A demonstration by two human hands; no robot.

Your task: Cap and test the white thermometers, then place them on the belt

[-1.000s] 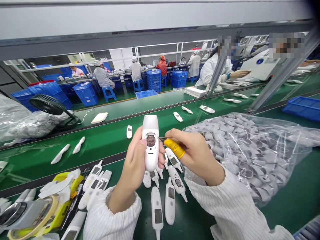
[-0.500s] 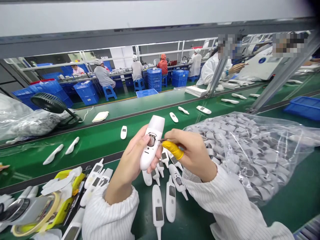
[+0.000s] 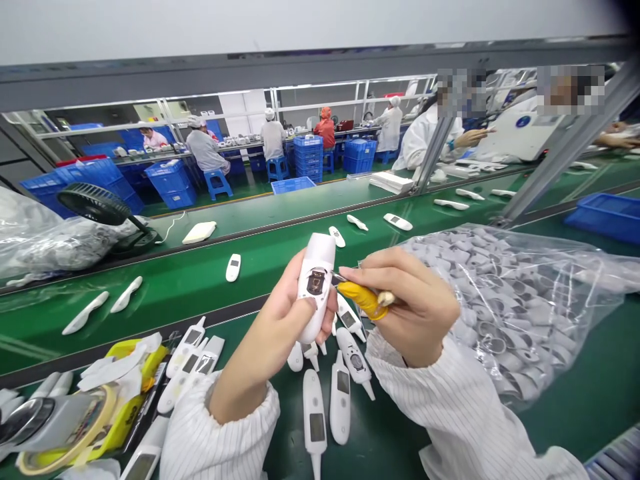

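My left hand (image 3: 283, 313) grips a white ear thermometer (image 3: 320, 257) upright, its back turned toward me. An open battery compartment (image 3: 317, 282) shows dark parts and metal contacts inside. My right hand (image 3: 410, 300) pinches a thin metal-tipped tool (image 3: 337, 276), whose tip is beside the compartment's upper right edge; whether it touches cannot be told. A yellow finger cot (image 3: 363, 300) covers one digit of that hand. Below my hands several thermometers lie on the green bench, among them one with its screen up (image 3: 341, 400) and one with an open back (image 3: 357, 360).
A clear bag of grey-white plastic caps (image 3: 500, 320) lies at right. A green conveyor (image 3: 175, 287) carries several thermometers. At left are a yellow tray (image 3: 120, 427), a tape roll (image 3: 30, 463) and a black fan (image 3: 95, 202). Co-workers sit beyond, one at right (image 3: 425, 140).
The thermometer has shifted slightly right and its open compartment shows more fully. My right hand has turned and moved right, with the tool tip now clearer. Thermometers on the conveyor have moved left.
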